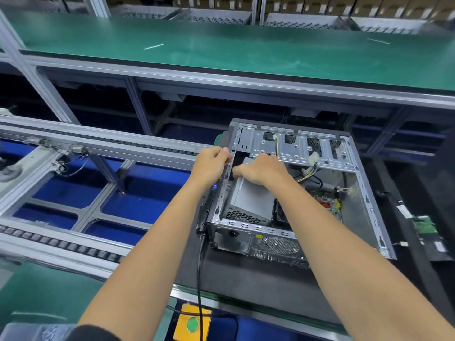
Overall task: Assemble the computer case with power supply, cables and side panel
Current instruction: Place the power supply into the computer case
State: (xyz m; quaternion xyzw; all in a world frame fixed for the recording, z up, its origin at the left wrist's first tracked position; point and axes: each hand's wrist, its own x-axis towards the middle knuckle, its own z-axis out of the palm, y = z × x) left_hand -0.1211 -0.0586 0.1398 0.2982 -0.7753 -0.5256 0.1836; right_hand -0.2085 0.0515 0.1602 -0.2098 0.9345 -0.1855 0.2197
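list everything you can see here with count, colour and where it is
computer case: one, silver metal, side open, lying on the black mat at centre right
power supply: one, grey box, inside the case at its left end
cable bundle: one, yellow and black wires with a white plug, inside the case near the far wall
black mat: one, black, under the case
black cable: one, running from the case's near left corner toward the camera
button box: one, yellow with a green button, bottom centre
roller conveyor: one, silver frame, left
green bench: one, green top, far side
left hand: grips the case's left edge
right hand: on the power supply's top
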